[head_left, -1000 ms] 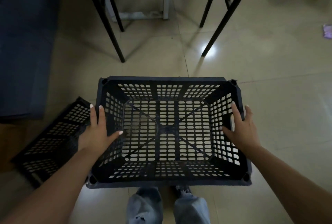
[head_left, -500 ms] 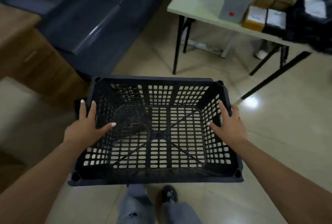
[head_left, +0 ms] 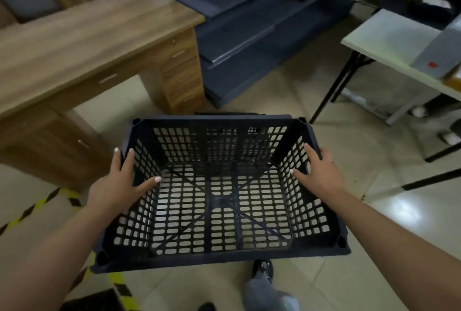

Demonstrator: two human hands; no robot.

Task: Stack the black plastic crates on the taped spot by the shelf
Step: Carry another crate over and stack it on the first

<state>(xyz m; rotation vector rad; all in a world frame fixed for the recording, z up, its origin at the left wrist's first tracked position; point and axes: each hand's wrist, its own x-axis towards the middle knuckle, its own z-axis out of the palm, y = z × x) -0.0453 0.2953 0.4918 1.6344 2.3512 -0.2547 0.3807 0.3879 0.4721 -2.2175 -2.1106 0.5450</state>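
No writing is legible. Left of the left hand (head_left: pixel 117 187), striped tape (head_left: pixel 37 207) crosses the floor (head_left: pixel 389 211) beneath a wooden desk (head_left: pixel 82 33). Both hands grip the crate (head_left: pixel 219 211), held between them above the floor; the right hand (head_left: pixel 321 176) clasps its right wall. Beyond stands a shelf (head_left: pixel 249 18); right, a tabletop (head_left: pixel 394 36).

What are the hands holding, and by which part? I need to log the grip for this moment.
Both hands hold one black crate off the floor: the left hand grips its left side wall, the right hand its right side wall, thumbs inside.
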